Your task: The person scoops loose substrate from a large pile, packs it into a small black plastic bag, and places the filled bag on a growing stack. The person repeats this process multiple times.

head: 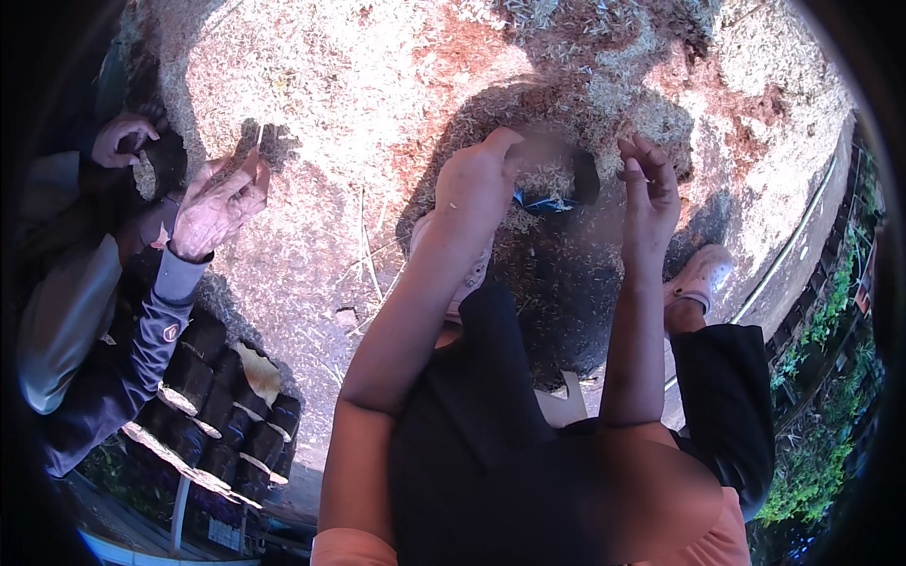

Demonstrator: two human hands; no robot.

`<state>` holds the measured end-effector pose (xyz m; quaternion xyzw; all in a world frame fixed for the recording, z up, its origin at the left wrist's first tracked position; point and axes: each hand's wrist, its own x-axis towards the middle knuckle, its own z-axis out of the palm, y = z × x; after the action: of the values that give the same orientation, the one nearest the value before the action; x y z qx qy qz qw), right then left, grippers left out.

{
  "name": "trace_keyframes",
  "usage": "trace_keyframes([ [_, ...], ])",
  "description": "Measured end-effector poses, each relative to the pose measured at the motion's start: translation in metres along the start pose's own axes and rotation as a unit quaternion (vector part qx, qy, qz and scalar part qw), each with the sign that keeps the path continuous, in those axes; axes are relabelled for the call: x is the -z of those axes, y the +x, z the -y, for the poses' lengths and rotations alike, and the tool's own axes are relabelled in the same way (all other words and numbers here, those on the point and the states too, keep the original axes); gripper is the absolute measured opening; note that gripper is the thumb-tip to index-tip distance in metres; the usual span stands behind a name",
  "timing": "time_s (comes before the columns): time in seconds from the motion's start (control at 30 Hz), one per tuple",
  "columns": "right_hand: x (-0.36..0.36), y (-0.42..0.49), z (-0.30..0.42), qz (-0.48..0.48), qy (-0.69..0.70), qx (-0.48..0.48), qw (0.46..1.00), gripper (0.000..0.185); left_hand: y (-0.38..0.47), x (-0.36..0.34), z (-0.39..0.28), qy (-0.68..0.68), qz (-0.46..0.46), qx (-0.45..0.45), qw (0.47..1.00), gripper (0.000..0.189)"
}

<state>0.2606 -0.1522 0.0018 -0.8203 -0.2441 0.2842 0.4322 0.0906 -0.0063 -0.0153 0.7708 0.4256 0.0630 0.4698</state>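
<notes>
My left hand (476, 177) is curled at the left rim of a black plastic bag (586, 177), its fingertips partly hidden by blur. Pale husk shows in the bag's mouth, with a bluish glint on the near edge. To the right of the bag, my right hand (652, 180) hovers with bent, slightly parted fingers and thumb; nothing clear shows between them. Loose husk (609, 49) mixed with reddish-brown soil (467, 60) lies beyond and around both hands.
At the left, a co-worker's hand (219, 205) in a dark sleeve is over the husk, beside another hand (124, 140). Filled black bags (205, 354) stand in rows at lower left. My pink clogs (701, 272) rest on the ground. Green plants (814, 453) border the right.
</notes>
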Motion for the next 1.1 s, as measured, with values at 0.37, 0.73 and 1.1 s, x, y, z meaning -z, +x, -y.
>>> trace_keyframes([
  [0.37, -0.053, 0.083, -0.092, -0.109, -0.309, 0.184, 0.927, 0.12, 0.001, -0.011, 0.004, -0.037, -0.024, -0.012, 0.999, 0.021],
  [0.73, -0.019, 0.073, -0.017, 0.01, -0.015, -0.074, 0.997, 0.077, 0.005, -0.013, -0.004, -0.102, -0.021, 0.025, 0.994, 0.019],
  [1.1, 0.005, -0.005, 0.068, 0.208, 0.186, -0.174, 0.944, 0.065, 0.006, -0.019, -0.006, -0.116, -0.014, -0.019, 0.993, 0.02],
])
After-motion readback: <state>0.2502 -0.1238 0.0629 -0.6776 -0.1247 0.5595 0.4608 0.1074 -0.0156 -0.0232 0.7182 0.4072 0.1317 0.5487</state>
